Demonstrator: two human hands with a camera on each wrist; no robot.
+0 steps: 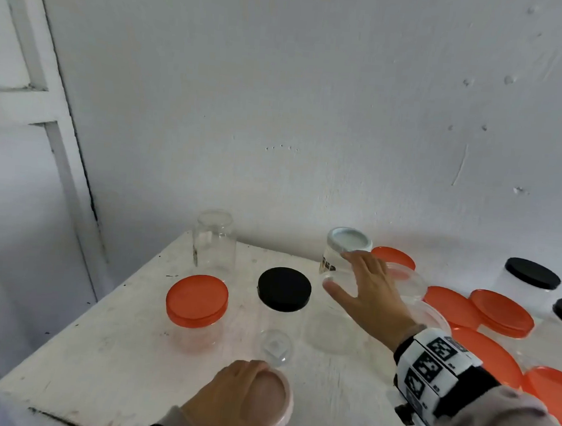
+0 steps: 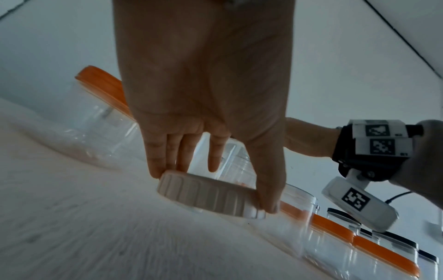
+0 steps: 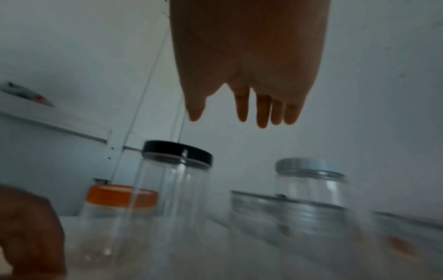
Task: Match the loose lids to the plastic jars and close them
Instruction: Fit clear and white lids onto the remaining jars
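Observation:
My left hand [image 1: 255, 392] is at the table's near edge and grips a white ribbed lid [image 1: 274, 404] between fingers and thumb; the left wrist view shows that lid [image 2: 210, 197] just above the tabletop. My right hand [image 1: 348, 275] hovers open with fingers spread and empty [image 3: 227, 117] over lidless clear jars [image 1: 331, 331], its fingertips near a silver-lidded jar [image 1: 349, 242]. An orange-lidded jar [image 1: 197, 302] and a black-lidded jar [image 1: 283, 288] stand to the left. A small lidless clear jar [image 1: 275, 347] sits just beyond my left hand.
A tall lidless clear jar [image 1: 215, 241] stands at the table's [image 1: 110, 350] far left corner. Several orange lids and orange-lidded jars [image 1: 500, 314] crowd the right side, with black-lidded jars [image 1: 531, 278] behind them. The wall rises close behind the table.

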